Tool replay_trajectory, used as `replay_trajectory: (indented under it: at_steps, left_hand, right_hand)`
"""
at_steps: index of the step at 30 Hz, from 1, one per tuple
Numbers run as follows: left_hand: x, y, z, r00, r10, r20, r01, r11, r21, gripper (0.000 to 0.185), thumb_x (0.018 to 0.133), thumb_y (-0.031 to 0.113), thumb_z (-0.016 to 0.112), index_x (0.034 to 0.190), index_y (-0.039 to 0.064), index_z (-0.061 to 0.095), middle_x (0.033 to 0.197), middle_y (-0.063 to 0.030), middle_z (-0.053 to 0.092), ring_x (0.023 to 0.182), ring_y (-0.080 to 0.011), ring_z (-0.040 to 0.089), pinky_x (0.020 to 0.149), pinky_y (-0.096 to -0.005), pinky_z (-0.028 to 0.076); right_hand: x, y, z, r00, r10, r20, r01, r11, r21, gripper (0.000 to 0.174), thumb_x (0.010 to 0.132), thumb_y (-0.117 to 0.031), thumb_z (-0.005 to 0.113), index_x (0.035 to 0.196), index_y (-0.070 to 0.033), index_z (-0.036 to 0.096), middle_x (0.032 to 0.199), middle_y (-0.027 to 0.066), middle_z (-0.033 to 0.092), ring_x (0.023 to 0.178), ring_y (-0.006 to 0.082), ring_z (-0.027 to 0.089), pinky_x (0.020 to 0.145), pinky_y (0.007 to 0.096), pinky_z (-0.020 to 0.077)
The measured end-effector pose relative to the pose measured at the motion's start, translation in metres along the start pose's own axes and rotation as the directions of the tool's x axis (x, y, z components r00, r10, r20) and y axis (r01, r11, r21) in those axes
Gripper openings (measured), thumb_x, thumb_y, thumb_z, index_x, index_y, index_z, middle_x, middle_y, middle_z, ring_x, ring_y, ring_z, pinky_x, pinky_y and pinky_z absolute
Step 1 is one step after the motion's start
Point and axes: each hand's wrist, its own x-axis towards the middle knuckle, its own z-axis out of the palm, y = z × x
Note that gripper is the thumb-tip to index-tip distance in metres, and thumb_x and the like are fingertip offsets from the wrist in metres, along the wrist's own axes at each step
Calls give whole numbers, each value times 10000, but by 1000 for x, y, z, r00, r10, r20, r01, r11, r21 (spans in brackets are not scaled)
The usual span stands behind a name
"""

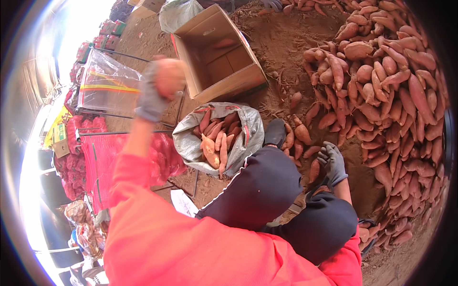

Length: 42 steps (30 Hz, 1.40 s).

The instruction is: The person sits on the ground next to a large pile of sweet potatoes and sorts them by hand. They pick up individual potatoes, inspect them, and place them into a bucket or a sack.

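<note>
My left hand [148, 94], in a grey glove, is raised at the left beside the cardboard box. It grips a sweet potato [171, 77]; both are blurred. My right hand [333, 162], also gloved, is low beside my knee, with its fingers apart and nothing visible in them. Just left of its fingertips, a sweet potato [314, 171] lies on the soil. Between my left arm and my knee stands a white woven sack [247, 119] with its rim rolled down. Several sweet potatoes [218, 141] fill its mouth, one with a pale, patchy skin.
An open cardboard box [238, 80] stands beyond the sack. A large sweet potato heap [386, 89] spreads along the right. Red mesh bags [161, 153] and clear plastic sheeting [111, 84] on a metal frame are at left. Another person's gloved hand [273, 4] shows at the top edge.
</note>
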Motion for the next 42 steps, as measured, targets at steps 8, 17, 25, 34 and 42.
replay_trajectory:
  at_steps: [8, 17, 25, 34, 42]
  left_hand:
    - [-70, 37, -308, 958, 128, -257, 267, -75, 961, 436, 973, 423, 558, 1197, 50, 586, 1111, -133, 681, 948, -336, 693, 743, -441, 590]
    - [-63, 62, -309, 952, 181, -246, 282, -212, 936, 347, 966, 311, 569, 1117, 8, 646, 1060, -153, 706, 933, -331, 690, 777, -414, 551]
    - [-39, 154, -102, 791, 548, 272, -220, -161, 962, 282, 959, 211, 579, 1045, -29, 699, 1014, -171, 729, 919, -327, 688, 808, -391, 516]
    - [-42, -100, 227, 270, -75, 960, -679, 692, 245, 264, 907, 107, 636, 1165, 66, 669, 1100, -160, 660, 1045, -360, 627, 906, -434, 506]
    - [-96, -274, 364, 536, -502, 679, -101, 760, 642, 368, 892, 270, 663, 1195, 63, 637, 1088, -215, 688, 1030, -384, 656, 887, -419, 517]
  right_hand:
    - [-23, -18, 28, 996, 40, -76, -46, 995, -88, 233, 1014, -271, 600, 1194, -130, 644, 1005, 18, 662, 843, 152, 653, 734, 277, 557]
    - [-21, -12, 7, 982, -15, -188, 5, 999, -51, 145, 996, -181, 624, 1124, -120, 654, 955, 2, 652, 753, 115, 645, 652, 236, 539]
    - [29, -86, 35, 588, -807, 54, 257, 123, -959, 701, 824, -313, 754, 1424, -96, 466, 1311, 217, 554, 1124, 389, 604, 988, 453, 485]
    - [53, -39, 30, 903, -405, 142, 146, -21, -989, 781, 794, -320, 695, 1505, -222, 388, 1327, 217, 518, 1188, 399, 567, 1000, 442, 489]
    - [-10, 3, 1, 904, -376, -202, 183, 768, -613, 324, 859, -315, 740, 1082, -80, 722, 1003, 150, 717, 908, 230, 671, 818, 360, 549]
